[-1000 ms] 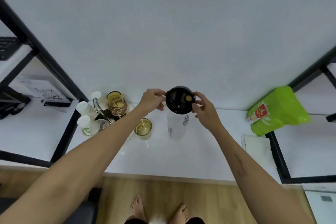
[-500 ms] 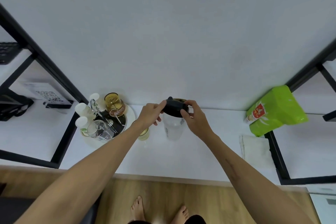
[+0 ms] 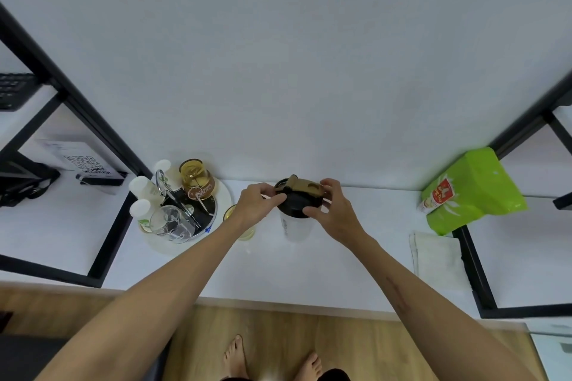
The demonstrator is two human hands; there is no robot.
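A clear shaker bottle [image 3: 295,227] stands on the white table [image 3: 356,263] near the wall. On its mouth sits a black lid [image 3: 297,202] with a tan flip cap and loop. My left hand [image 3: 258,202] grips the lid's left edge with thumb and fingers. From the right, my right hand [image 3: 332,210] holds the same lid, fingers curled over its top and thumb on its front rim.
A round tray [image 3: 223,195] at the left carries an amber jar [image 3: 198,182], white bottles [image 3: 144,187], an upturned glass [image 3: 170,223] and a strainer. A glass of yellow liquid [image 3: 244,232] stands under my left wrist. A green pouch [image 3: 473,192] and a folded cloth [image 3: 436,260] lie to the right.
The lid was held tilted above the bottle with its underside towards me; both hands have lowered it flat onto the bottle's mouth.
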